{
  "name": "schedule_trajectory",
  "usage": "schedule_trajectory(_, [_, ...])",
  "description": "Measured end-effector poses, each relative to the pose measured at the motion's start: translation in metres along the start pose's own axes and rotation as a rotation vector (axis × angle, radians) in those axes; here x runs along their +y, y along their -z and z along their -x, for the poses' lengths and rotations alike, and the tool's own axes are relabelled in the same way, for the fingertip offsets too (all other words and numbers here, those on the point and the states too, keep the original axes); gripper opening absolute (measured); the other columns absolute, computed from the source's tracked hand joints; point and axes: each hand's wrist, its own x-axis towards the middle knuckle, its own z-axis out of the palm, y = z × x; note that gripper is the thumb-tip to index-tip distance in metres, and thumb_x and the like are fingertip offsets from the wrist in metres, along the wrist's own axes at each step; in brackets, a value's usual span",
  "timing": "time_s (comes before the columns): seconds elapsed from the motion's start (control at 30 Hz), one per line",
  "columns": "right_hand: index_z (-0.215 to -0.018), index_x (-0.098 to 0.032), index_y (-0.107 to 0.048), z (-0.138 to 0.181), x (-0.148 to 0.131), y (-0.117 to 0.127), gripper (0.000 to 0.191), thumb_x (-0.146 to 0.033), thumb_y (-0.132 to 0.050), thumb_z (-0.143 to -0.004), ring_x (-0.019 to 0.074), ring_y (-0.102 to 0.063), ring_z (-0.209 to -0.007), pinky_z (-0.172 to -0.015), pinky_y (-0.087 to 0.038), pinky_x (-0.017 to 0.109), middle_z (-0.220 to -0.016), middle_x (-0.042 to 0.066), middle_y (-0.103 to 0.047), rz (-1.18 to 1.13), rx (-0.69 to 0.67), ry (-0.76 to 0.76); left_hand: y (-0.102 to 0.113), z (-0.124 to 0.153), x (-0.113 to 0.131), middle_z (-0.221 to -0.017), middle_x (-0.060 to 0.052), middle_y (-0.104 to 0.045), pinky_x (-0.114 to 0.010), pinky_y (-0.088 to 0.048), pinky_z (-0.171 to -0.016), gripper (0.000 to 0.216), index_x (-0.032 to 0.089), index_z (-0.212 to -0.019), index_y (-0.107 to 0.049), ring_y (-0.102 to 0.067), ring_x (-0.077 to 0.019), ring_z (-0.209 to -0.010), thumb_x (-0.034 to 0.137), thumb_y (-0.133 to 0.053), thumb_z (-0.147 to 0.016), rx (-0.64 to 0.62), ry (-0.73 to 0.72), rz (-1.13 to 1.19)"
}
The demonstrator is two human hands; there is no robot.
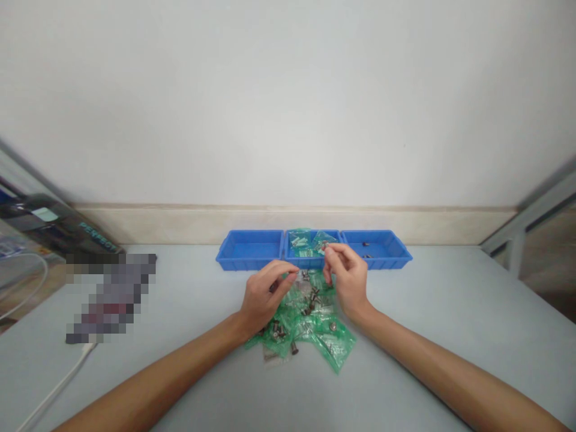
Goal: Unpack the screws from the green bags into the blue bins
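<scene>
On the table lies a pile of green plastic bags (302, 327) holding small metal screws and fittings. Several loose dark screws (311, 298) rest on top of it. My left hand (266, 294) is over the pile's left side, thumb and fingertips closed together; whatever they hold, if anything, is too small to make out. At the pile's far right, my right hand (347, 275) pinches a small shiny piece (324, 246) by the front of the middle blue tray (310, 263). Green bags (300, 241) with small parts lie inside that tray.
A left blue tray (252, 246) and a right blue tray (377, 243) with a few small dark parts flank the middle one, near the wall. A blurred-out flat object (114, 297) with a white cable (58, 384) lies left. A black box (58, 225) stands behind it.
</scene>
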Motion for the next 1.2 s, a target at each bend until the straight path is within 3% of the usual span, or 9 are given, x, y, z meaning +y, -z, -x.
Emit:
schedule_trajectory(0.07, [-0.08,-0.017,-0.059,-0.014,-0.01,0.003,0.026,-0.042,-0.067,-0.075,0.006,-0.038,-0.035,-0.034,-0.027,0.019,-0.05,-0.009,-0.043,-0.149,0.15,-0.092,0.0,-0.001,0.0,-0.084,-0.003,-0.07,-0.02,-0.048,-0.061,0.013,0.016,-0.091,-0.066,-0.062,-0.0101,-0.066,0.02,-0.053,-0.093,0.008,-0.016,0.001])
schedule_trajectory(0.13, [-0.082,-0.016,-0.061,-0.022,-0.022,0.007,0.027,-0.04,-0.069,-0.073,0.0052,-0.037,-0.035,-0.034,-0.026,0.019,-0.051,-0.009,-0.043,-0.208,0.167,-0.158,0.0,-0.001,0.001,-0.084,-0.003,-0.071,-0.021,-0.05,-0.067,0.014,0.017,-0.091,-0.066,-0.065,-0.012,-0.072,0.019,-0.052,-0.093,0.009,-0.03,0.0])
schedule_trajectory(0.23, [-0.079,-0.015,-0.066,-0.019,-0.035,0.007,0.021,-0.035,-0.068,-0.074,0.0061,-0.039,-0.036,-0.036,-0.029,0.02,-0.048,-0.007,-0.046,-0.052,-0.02,-0.087,0.001,-0.003,0.003,-0.084,-0.004,-0.071,-0.023,-0.052,-0.07,0.016,0.017,-0.091,-0.065,-0.066,-0.0135,-0.077,0.019,-0.05,-0.093,0.004,-0.029,0.005])
schedule_trajectory(0.47, [-0.078,-0.018,-0.069,0.003,-0.046,-0.002,0.013,-0.018,-0.058,-0.085,0.0109,-0.054,-0.054,-0.053,-0.039,0.023,-0.064,0.0,-0.064,0.615,-0.577,0.416,0.002,-0.003,0.004,-0.084,-0.004,-0.071,-0.025,-0.053,-0.072,0.017,0.017,-0.091,-0.065,-0.066,-0.0146,-0.077,0.021,-0.049,-0.094,-0.009,-0.016,0.022])
schedule_trajectory(0.53, [-0.076,-0.018,-0.069,-0.003,-0.049,0.002,0.014,-0.013,-0.058,-0.082,0.0105,-0.052,-0.053,-0.052,-0.036,0.022,-0.061,-0.001,-0.064,0.809,-0.689,0.422,0.002,-0.003,0.004,-0.084,-0.004,-0.07,-0.024,-0.053,-0.071,0.016,0.017,-0.091,-0.065,-0.066,-0.014,-0.076,0.021,-0.049,-0.094,-0.014,-0.013,0.019])
schedule_trajectory(0.67, [-0.064,-0.018,-0.068,-0.02,-0.06,0.017,0.019,-0.006,-0.062,-0.076,0.0092,-0.047,-0.046,-0.047,-0.027,0.024,-0.053,-0.002,-0.061,1.037,-0.751,0.331,0.001,-0.002,0.003,-0.084,-0.004,-0.071,-0.023,-0.052,-0.071,0.017,0.017,-0.092,-0.065,-0.066,-0.0135,-0.077,0.02,-0.049,-0.094,-0.025,-0.005,0.005])
schedule_trajectory(0.87, [-0.049,-0.02,-0.061,-0.014,-0.06,0.034,0.023,-0.005,-0.074,-0.061,0.0064,-0.035,-0.035,-0.038,-0.021,0.024,-0.043,-0.005,-0.053,0.963,-1.038,0.263,0.001,-0.003,0.003,-0.082,-0.004,-0.071,-0.023,-0.051,-0.068,0.02,0.017,-0.089,-0.066,-0.066,-0.0136,-0.073,0.023,-0.047,-0.095,-0.018,0.006,-0.009])
schedule_trajectory(1.07, [-0.034,-0.02,-0.033,0.009,-0.043,0.029,0.043,-0.002,-0.067,-0.052,0.0032,-0.01,-0.031,-0.033,-0.01,0.024,-0.034,-0.01,-0.021,0.989,-1.03,0.246,0.0,-0.002,0.001,-0.082,-0.004,-0.071,-0.024,-0.051,-0.068,0.019,0.016,-0.089,-0.066,-0.065,-0.0137,-0.074,0.022,-0.049,-0.094,-0.012,0.01,0.0])
schedule_trajectory(1.2, [-0.039,-0.02,-0.038,0.004,-0.054,0.021,0.035,-0.005,-0.064,-0.058,0.0049,-0.015,-0.036,-0.038,-0.013,0.025,-0.037,-0.008,-0.03,1.092,-1.02,0.268,0.001,-0.002,0.002,-0.082,-0.004,-0.07,-0.023,-0.051,-0.068,0.019,0.016,-0.089,-0.066,-0.065,-0.0138,-0.075,0.022,-0.049,-0.094,-0.013,0.004,-0.006])
